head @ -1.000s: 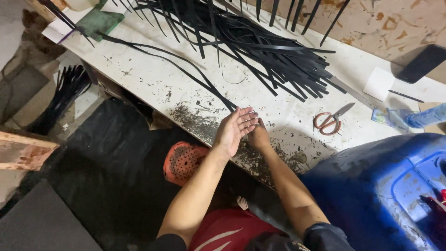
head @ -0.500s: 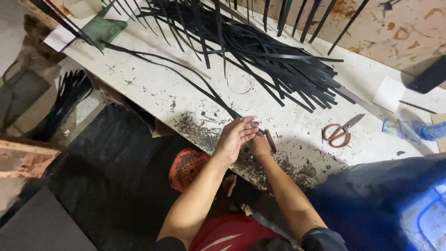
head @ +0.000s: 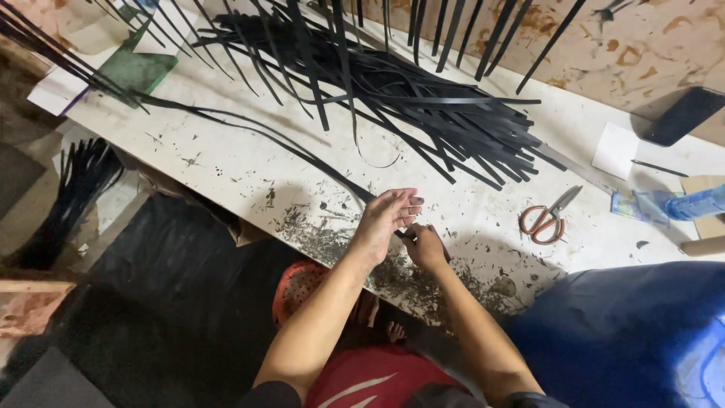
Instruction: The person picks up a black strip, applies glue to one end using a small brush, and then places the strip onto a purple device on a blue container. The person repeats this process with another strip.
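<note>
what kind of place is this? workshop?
Likely a small craft workshop. A scuffed white workbench holds a heap of long black strips, with scissors nearby and dark shavings at the bench edge where the left hand and right hand work one strip.

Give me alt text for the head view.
Both hands meet at the near edge of a stained white table: the left hand lies flat over a long black strip, the right hand grips its end. Scissors lie to the right.
</note>
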